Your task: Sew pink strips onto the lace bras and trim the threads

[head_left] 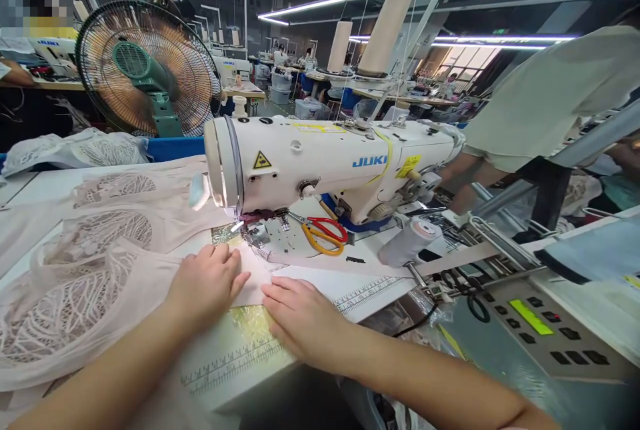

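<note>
My left hand [206, 282], right hand [306, 320]: resting on pale fabric [253, 275] (pinching, I cannot tell); sewing machine [325, 160] work seemingly unfinished.

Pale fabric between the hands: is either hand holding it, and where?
The left hand rests on the pale fabric; the right hand has its fingertips at the right edge. Whether either actually grips it cannot be told.

One left hand [204, 283] and one right hand [305, 323], two in all. Three JUKI-lettered sewing machines [320, 157], one near, two behind. Two tall thread cones [393, 13], one shorter thread cone [407, 242]. Three pale-pink lace cups [70, 297], one electric fan [150, 70], one pair of scissors [327, 221], one control panel [545, 343], one lit display [531, 317].
</note>
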Motion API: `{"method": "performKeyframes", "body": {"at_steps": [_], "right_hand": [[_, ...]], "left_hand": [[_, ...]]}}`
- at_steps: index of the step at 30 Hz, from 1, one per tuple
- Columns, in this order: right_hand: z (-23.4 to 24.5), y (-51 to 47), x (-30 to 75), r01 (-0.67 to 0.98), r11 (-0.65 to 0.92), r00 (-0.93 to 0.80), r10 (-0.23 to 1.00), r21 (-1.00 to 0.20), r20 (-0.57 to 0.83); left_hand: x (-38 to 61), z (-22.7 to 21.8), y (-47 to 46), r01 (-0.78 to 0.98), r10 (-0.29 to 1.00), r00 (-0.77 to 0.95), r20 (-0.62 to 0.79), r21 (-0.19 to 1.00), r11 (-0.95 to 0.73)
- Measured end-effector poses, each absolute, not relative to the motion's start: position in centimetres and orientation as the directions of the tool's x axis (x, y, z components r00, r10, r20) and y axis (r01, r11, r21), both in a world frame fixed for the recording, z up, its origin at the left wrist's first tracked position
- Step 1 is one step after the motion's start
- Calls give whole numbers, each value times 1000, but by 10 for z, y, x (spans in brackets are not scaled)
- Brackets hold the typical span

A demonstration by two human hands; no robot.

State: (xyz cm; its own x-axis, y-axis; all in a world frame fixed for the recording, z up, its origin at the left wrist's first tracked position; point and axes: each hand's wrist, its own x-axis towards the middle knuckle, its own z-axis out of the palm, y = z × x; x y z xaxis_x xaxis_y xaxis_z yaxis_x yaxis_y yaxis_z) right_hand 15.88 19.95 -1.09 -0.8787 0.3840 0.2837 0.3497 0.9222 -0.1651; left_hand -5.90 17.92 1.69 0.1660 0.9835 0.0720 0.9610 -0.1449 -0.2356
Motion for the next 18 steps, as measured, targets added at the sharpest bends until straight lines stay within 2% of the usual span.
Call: {"method": "performKeyframes", "body": {"at_steps": [5,18], "right_hand": [[-8,195,158,345,919,-887,385,-191,253],[1,198,148,384,898,-897,418,-216,143]], "left_hand": [[-59,22,180,971,991,129,22,-204,-122],[-61,22,198,970,994,113,-10,-214,-113]]}}
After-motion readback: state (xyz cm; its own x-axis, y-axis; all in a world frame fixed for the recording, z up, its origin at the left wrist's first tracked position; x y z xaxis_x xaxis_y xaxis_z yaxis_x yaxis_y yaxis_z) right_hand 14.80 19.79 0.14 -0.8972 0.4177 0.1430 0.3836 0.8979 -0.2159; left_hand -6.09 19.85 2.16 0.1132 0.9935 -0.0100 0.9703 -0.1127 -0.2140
